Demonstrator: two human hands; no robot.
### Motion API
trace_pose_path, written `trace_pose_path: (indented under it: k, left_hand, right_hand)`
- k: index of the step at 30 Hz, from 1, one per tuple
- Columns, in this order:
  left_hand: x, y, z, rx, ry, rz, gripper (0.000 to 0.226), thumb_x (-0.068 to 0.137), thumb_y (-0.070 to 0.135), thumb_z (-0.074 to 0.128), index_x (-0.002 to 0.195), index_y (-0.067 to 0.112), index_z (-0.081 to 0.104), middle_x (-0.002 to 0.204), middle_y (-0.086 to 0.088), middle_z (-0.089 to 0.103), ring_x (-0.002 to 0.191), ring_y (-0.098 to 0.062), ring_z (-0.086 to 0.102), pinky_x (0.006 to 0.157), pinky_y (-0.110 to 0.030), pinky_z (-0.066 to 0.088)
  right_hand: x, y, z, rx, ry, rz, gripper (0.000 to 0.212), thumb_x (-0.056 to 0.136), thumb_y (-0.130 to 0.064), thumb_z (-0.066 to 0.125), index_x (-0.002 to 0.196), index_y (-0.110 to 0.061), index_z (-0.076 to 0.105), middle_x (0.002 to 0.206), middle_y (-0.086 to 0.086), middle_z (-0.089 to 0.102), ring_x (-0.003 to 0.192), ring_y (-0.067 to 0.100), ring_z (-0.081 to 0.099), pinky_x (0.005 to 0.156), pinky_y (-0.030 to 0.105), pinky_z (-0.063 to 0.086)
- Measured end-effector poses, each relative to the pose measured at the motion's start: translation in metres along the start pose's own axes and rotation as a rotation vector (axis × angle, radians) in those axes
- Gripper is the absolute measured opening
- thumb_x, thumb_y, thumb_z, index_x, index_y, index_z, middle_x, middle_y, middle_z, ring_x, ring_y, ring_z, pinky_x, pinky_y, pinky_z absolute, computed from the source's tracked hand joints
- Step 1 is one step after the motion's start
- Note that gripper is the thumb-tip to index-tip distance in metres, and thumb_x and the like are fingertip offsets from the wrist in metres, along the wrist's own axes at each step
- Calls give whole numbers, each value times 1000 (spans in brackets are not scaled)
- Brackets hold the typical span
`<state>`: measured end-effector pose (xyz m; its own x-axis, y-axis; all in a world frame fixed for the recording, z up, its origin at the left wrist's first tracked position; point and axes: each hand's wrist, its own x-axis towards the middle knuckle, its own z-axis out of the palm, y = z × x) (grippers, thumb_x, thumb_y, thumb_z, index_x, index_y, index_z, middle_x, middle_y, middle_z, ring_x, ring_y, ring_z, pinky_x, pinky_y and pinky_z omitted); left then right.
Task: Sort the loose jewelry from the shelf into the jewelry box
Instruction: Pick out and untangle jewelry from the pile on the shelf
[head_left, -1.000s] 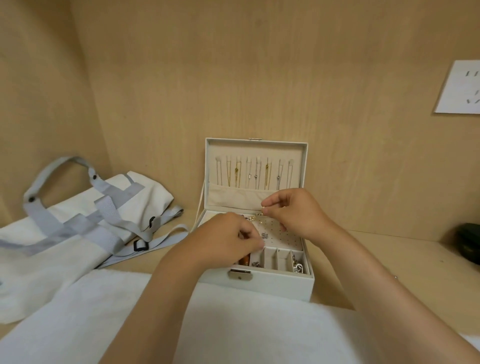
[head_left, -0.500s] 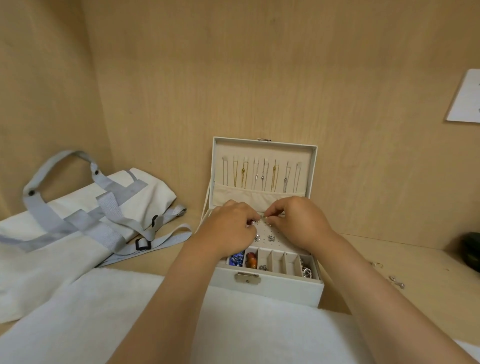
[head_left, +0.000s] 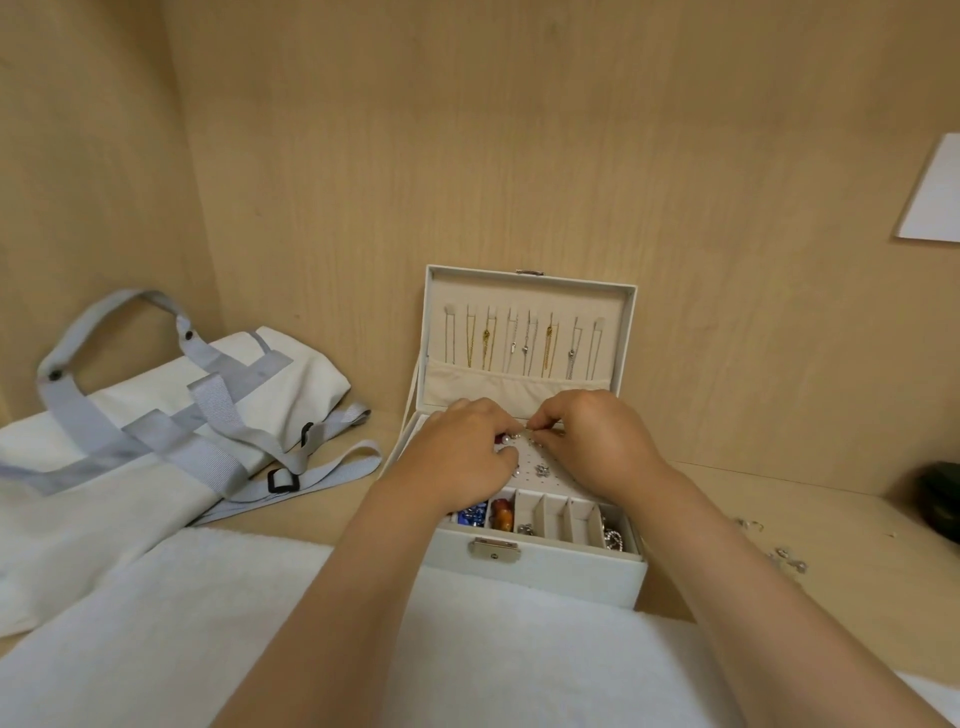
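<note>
A small silver jewelry piece with a white bead (head_left: 506, 439) is held just above the cream perforated earring panel (head_left: 543, 460) in the middle of an open, pale grey rectangular jewelry box (head_left: 535, 566). Both hands meet over it. The left hand (head_left: 462, 457) comes in from the lower left, fingers curled, its grip closed on the bead end. The right hand (head_left: 592, 441) comes in from the lower right, its thumb and forefinger pinching the other end. The piece is too small to tell its kind. A few small silver studs (head_left: 543, 470) sit on the panel near the right hand.

In front of the panel runs a row of narrow compartments. The leftmost holds blue beads (head_left: 470, 516), the next an orange-brown ornament (head_left: 502, 514), and the rightmost a silver chain (head_left: 613, 535). A metal latch (head_left: 493, 548) sits on the box's front wall. The upright box lid (head_left: 527, 283) stands open at the back, with a row of thin gold and silver necklaces (head_left: 524, 345) hanging inside it above a cream pocket.

The box stands on a light wooden shelf (head_left: 841, 525), its front edge on a white fluffy towel (head_left: 156, 634). Loose silver jewelry bits (head_left: 782, 552) lie on the shelf to the right, apart from the box. To the left lies a white canvas tote bag with grey straps (head_left: 130, 447). A white sheet of paper (head_left: 935, 197) is on the back wall, upper right, and a dark object (head_left: 940, 504) sits at the right edge.
</note>
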<state>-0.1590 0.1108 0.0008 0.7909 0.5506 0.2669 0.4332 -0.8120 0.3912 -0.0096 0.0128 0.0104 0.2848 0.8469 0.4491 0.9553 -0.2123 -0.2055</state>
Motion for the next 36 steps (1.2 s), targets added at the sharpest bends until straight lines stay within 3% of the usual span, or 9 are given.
trace_pose_path:
  k: [7, 12, 21, 26, 31, 34, 36]
  left_hand:
    - [-2, 5, -2, 26, 2, -2, 46, 96, 34, 51, 141, 36, 48, 136, 8, 55, 128, -15, 42, 105, -34, 33]
    - [-3, 7, -3, 56, -3, 14, 45, 98, 35, 49, 143, 35, 48, 139, 9, 51, 130, -15, 39, 104, -34, 30]
    - [-4, 7, -2, 34, 13, 7, 43, 97, 36, 51, 140, 34, 50, 136, 8, 54, 128, -15, 40, 106, -35, 33]
    - [-4, 8, -2, 25, 15, 5, 42, 97, 35, 51, 139, 33, 51, 135, 7, 54, 127, -16, 42, 106, -36, 34]
    - [-4, 8, -1, 20, 35, 11, 47, 96, 35, 51, 143, 34, 44, 134, 7, 55, 126, -17, 42, 101, -35, 33]
    - [-4, 7, -1, 33, 32, 28, 47, 97, 36, 50, 143, 38, 44, 137, 8, 53, 128, -15, 40, 104, -36, 32]
    - [-3, 6, 0, 49, 20, 31, 42, 98, 37, 49, 140, 40, 49, 137, 10, 53, 129, -14, 39, 106, -35, 30]
  right_hand:
    - [1, 1, -5, 25, -102, -36, 16, 94, -27, 65, 104, -34, 76, 103, -13, 73, 91, 9, 63, 76, 27, 50]
    - [4, 5, 1, 127, -97, 41, 11, 90, -29, 69, 98, -32, 75, 99, -12, 72, 91, 9, 64, 84, 35, 55]
    - [7, 8, 4, 260, -121, 136, 11, 91, -34, 69, 87, -29, 78, 89, -14, 74, 87, 5, 65, 85, 39, 56]
    - [7, 9, 7, 360, -104, 150, 16, 89, -15, 71, 92, -29, 78, 93, -11, 74, 90, 5, 66, 89, 30, 55]
    - [6, 8, 5, 448, -67, 137, 12, 90, -15, 69, 95, -25, 74, 90, -12, 71, 87, 2, 65, 81, 20, 50]
    - [6, 10, 3, 338, -98, 180, 6, 86, -25, 67, 82, -27, 71, 82, -12, 70, 81, 5, 65, 79, 30, 55]
    - [7, 11, 3, 243, -129, 203, 15, 84, -32, 67, 72, -25, 72, 73, -11, 70, 75, 7, 65, 75, 36, 58]
